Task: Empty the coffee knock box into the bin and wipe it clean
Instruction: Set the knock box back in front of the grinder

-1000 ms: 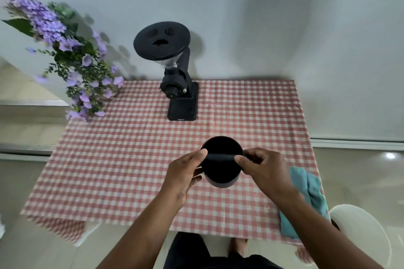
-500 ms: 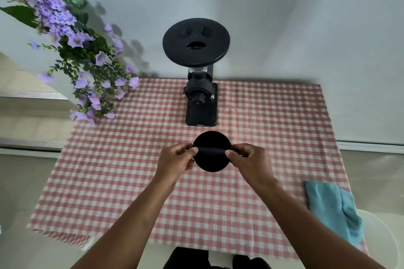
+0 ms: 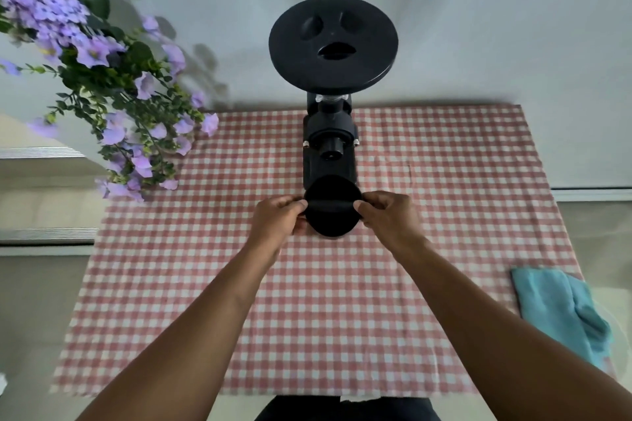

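While both hands pinch the ends of its crossbar, the knock box [image 3: 332, 212] stands on the counter [image 3: 444, 161] just near of the grinder [image 3: 330, 133]. It is a round, matte-black cup; its inside is too dark to read. The left hand [image 3: 277, 220] holds the bar's left end, the right hand [image 3: 388, 215] its right end, fingers curled. Checked cloth lies bare to left, right and near. A teal cloth [image 3: 561, 311] hangs at the near right edge; flowers [image 3: 113, 92] overhang the far left corner.
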A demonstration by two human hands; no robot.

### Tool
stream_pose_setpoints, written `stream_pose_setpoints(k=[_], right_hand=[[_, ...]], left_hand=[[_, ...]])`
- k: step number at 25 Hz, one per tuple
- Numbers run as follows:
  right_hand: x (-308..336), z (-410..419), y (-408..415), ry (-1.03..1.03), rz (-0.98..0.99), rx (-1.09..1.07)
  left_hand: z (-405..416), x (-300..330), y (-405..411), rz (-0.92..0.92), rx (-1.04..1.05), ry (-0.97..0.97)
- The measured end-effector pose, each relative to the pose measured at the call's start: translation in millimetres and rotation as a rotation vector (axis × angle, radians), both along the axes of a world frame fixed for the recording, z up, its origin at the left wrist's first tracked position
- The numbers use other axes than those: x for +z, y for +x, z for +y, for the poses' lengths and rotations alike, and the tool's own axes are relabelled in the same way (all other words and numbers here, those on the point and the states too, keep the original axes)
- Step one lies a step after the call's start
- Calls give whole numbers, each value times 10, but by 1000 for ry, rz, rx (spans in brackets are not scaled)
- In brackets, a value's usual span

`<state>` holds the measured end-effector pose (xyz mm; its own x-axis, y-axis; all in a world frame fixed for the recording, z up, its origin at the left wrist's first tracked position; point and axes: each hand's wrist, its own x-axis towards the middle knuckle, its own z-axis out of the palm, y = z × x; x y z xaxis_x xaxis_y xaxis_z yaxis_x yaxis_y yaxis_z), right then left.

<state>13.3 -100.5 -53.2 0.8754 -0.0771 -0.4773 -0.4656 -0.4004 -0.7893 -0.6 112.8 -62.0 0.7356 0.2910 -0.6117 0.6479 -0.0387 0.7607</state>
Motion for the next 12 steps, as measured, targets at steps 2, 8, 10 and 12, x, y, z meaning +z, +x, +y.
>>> stream_pose_setpoints(k=[2, 8, 10, 12], right_hand=[[-10, 29, 32, -10, -21, -8], [-20, 86, 11, -75, -84, -18], [-33, 114, -32, -71, -102, -36], [-38, 122, -46, -69, -108, -47]], left_hand=[[18, -13, 30, -7, -8, 5], [18, -39, 17, -49, -31, 37], [31, -51, -8, -54, -69, 64], [40, -47, -15, -65, -102, 89]])
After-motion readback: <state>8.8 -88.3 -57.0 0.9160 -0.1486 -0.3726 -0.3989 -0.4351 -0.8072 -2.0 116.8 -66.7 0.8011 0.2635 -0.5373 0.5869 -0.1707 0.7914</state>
